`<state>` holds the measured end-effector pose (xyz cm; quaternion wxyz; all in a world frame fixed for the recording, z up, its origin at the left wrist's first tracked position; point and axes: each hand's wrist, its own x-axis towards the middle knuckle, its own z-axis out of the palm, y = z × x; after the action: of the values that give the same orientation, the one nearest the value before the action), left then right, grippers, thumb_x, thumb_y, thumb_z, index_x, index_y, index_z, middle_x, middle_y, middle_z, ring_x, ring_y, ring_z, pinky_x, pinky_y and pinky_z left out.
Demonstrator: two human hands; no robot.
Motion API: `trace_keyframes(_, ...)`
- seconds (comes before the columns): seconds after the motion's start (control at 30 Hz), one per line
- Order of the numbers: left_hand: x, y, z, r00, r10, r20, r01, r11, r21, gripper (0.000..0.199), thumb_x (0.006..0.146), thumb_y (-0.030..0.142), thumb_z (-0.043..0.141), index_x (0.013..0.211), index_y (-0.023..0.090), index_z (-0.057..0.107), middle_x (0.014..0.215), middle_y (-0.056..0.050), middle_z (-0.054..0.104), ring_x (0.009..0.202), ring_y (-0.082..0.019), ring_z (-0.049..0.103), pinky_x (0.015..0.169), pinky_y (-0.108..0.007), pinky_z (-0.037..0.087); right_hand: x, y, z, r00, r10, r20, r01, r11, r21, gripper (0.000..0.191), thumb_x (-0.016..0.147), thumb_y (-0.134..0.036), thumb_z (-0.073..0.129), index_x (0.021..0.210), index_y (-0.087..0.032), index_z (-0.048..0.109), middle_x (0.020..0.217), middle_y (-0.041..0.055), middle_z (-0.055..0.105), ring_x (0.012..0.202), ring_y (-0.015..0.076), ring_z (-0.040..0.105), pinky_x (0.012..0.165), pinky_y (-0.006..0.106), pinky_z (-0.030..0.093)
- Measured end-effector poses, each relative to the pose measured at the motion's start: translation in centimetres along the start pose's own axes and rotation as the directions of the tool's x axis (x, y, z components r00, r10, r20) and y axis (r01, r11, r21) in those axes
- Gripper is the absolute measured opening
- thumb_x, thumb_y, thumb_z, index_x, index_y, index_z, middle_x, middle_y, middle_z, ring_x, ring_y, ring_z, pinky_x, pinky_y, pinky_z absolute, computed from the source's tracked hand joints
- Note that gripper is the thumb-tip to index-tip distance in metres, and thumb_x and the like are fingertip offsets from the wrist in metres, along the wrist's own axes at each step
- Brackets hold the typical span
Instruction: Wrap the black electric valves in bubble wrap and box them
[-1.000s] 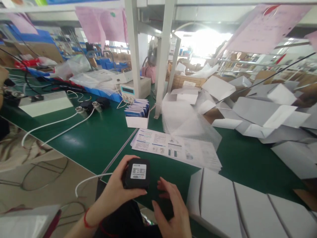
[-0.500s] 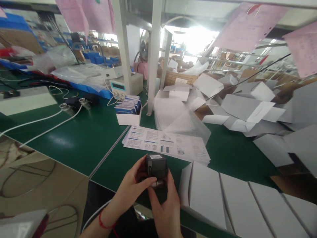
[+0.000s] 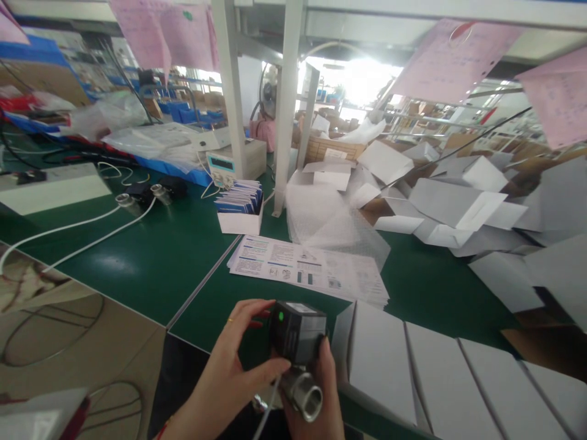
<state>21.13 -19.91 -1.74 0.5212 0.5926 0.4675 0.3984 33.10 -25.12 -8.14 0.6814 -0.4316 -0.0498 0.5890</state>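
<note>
Close in front of me is a motorized valve (image 3: 300, 333), a black box-shaped actuator above a metal valve body with a round open port facing me. A green spot shows on its left side, and a white cable hangs below it. My right hand (image 3: 328, 385) grips it from the right and beneath, partly hidden by the metal body. My left hand (image 3: 233, 357) is curved around the left side, its thumb against the actuator's lower edge and its fingers near the top. Printed sheets (image 3: 302, 269) lie just beyond.
White boxes (image 3: 385, 360) stand in a row at right front. Folded white cartons (image 3: 458, 201) pile up behind, beside bubble wrap (image 3: 321, 208). A small box of booklets (image 3: 241, 220) is near the shelf post (image 3: 284, 122). Two similar valves (image 3: 131, 198) with cables lie left.
The motorized valve has turned and come nearer, so its metal port and green spot now show. My left hand's fingers have lifted and loosened around the actuator.
</note>
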Motion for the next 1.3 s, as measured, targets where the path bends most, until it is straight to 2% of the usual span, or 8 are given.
trace_keyframes(0.1, -0.1, -0.4, 0.5, 0.986, -0.120, 0.119, 0.127, 0.990, -0.055, 0.081, 0.062, 0.019, 0.077, 0.139, 0.025, 0.055, 0.137, -0.008, 0.064, 0.128, -0.032, 0.058, 0.115, -0.047, 0.041, 0.3, 0.7, -0.3, 0.942, 0.279, 0.188, -0.324, 0.904, 0.280, 0.053, 0.079, -0.067, 0.076, 0.106, -0.022, 0.080, 0.110, 0.0081, 0.080, 0.096, 0.0272, 0.076, 0.090, 0.044, 0.060)
trace_keyframes(0.17, -0.3, -0.5, 1.0, 0.965, -0.191, 0.181, 0.212, 0.972, -0.105, 0.087, 0.061, 0.020, 0.076, 0.144, 0.025, 0.049, 0.138, -0.009, 0.064, 0.129, -0.032, 0.058, 0.114, -0.047, 0.041, 0.3, 0.8, -0.2, 0.886, 0.334, 0.322, -0.446, 0.803, 0.394, 0.050, 0.075, -0.060, 0.083, 0.107, -0.022, 0.080, 0.112, 0.0067, 0.080, 0.098, 0.0236, 0.076, 0.094, 0.038, 0.059)
trace_keyframes(0.43, -0.7, -0.4, 2.3, 0.969, -0.217, 0.121, 0.239, 0.948, -0.212, 0.088, 0.053, 0.013, 0.080, 0.135, 0.027, 0.054, 0.128, -0.006, 0.068, 0.121, -0.031, 0.063, 0.105, -0.041, 0.048, -1.0, -1.0, 0.8, 0.841, 0.357, 0.406, -0.513, 0.762, 0.395, 0.050, 0.075, -0.056, 0.087, 0.110, -0.021, 0.079, 0.116, 0.0058, 0.080, 0.101, 0.0173, 0.075, 0.093, 0.029, 0.057)
trace_keyframes(0.57, -0.8, -1.8, 2.5, 0.982, -0.178, 0.062, 0.188, 0.942, -0.278, 0.089, 0.053, 0.012, 0.081, 0.136, 0.030, 0.055, 0.121, -0.003, 0.071, 0.110, -0.028, 0.068, 0.093, -0.036, 0.054, -0.5, -0.1, -0.1, 0.809, 0.420, 0.411, -0.557, 0.770, 0.310, 0.051, 0.076, -0.062, 0.083, 0.104, -0.019, 0.078, 0.095, 0.0044, 0.082, 0.090, 0.0190, 0.076, 0.087, 0.034, 0.059)
trace_keyframes(0.8, -0.3, -1.4, 1.3, 0.991, -0.108, -0.082, 0.089, 0.974, -0.206, 0.081, 0.056, 0.015, 0.084, 0.132, 0.028, 0.056, 0.124, -0.005, 0.069, 0.119, -0.029, 0.064, 0.101, -0.039, 0.051, -0.7, 0.5, -0.7, 0.852, 0.363, 0.377, -0.438, 0.889, 0.135, 0.058, 0.079, -0.073, 0.074, 0.099, -0.018, 0.077, 0.094, 0.0101, 0.080, 0.077, 0.0238, 0.075, 0.055, 0.031, 0.058)
trace_keyframes(1.0, 0.0, -0.4, 1.2, 0.991, -0.096, -0.094, 0.080, 0.983, -0.167, 0.076, 0.057, 0.021, 0.084, 0.128, 0.024, 0.056, 0.119, -0.008, 0.070, 0.114, -0.032, 0.066, 0.097, -0.042, 0.052, -2.0, 0.6, 0.1, 0.954, 0.163, 0.253, -0.194, 0.976, 0.103, 0.043, 0.072, -0.053, 0.091, 0.090, -0.016, 0.078, 0.080, 0.0067, 0.079, 0.060, 0.0133, 0.069, 0.051, 0.020, 0.054)
trace_keyframes(1.17, -0.4, -0.3, 1.1, 0.992, -0.046, -0.120, 0.034, 0.995, -0.096, 0.067, 0.065, 0.025, 0.081, 0.128, 0.025, 0.058, 0.119, -0.007, 0.071, 0.114, -0.030, 0.066, 0.098, -0.041, 0.051, -2.0, 0.6, 0.3, 0.923, 0.223, 0.313, -0.258, 0.963, 0.077, 0.057, 0.071, -0.066, 0.086, 0.086, -0.012, 0.079, 0.065, 0.0072, 0.073, 0.055, 0.0140, 0.067, 0.045, 0.019, 0.050)
trace_keyframes(1.3, -0.5, -0.5, 1.1, 0.995, -0.035, -0.091, 0.023, 0.990, -0.136, 0.067, 0.067, 0.025, 0.081, 0.129, 0.025, 0.056, 0.118, -0.006, 0.071, 0.111, -0.029, 0.067, 0.100, -0.041, 0.051, -2.2, 0.4, 0.2, 0.933, 0.180, 0.312, -0.205, 0.978, 0.048, 0.053, 0.071, -0.065, 0.086, 0.089, -0.016, 0.077, 0.067, 0.0061, 0.074, 0.055, 0.0160, 0.066, 0.047, 0.023, 0.052)
